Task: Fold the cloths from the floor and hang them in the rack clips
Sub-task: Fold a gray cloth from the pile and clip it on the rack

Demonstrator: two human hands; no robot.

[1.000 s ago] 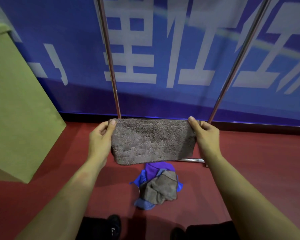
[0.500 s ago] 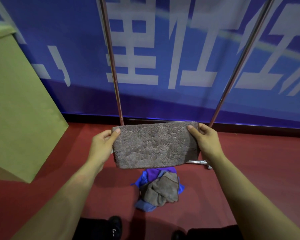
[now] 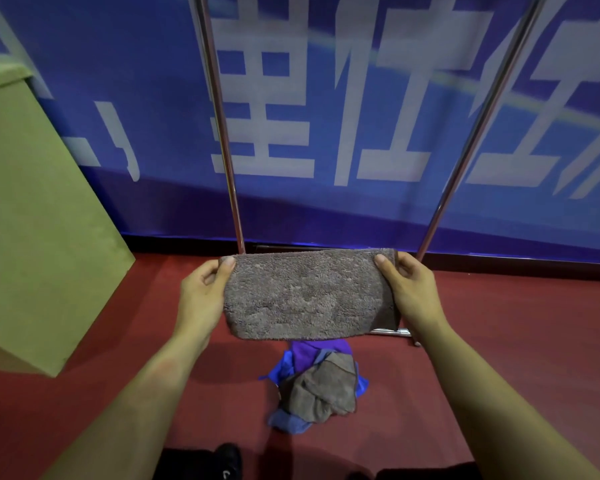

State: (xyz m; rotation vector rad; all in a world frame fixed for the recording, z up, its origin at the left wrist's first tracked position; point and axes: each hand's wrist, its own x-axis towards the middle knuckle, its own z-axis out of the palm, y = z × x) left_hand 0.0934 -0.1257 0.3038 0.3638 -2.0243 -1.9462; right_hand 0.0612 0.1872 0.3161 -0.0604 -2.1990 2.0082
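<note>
Folded grey cloth [image 3: 309, 294] pinched at both ends by two hands, left hand [image 3: 201, 296] and right hand [image 3: 413, 292].

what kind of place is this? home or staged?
Likely a staged indoor set, not a home: a printed blue banner as backdrop, red floor, a bare metal rack, and a green box.

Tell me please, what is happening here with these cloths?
A person holds a folded grey-brown cloth stretched between both hands, the left hand and right hand each pinching one end. It hangs in front of the metal rack poles. No clip is in view, so it is not yet hung. A pile of blue, purple and grey cloths waits on the red floor.
</note>
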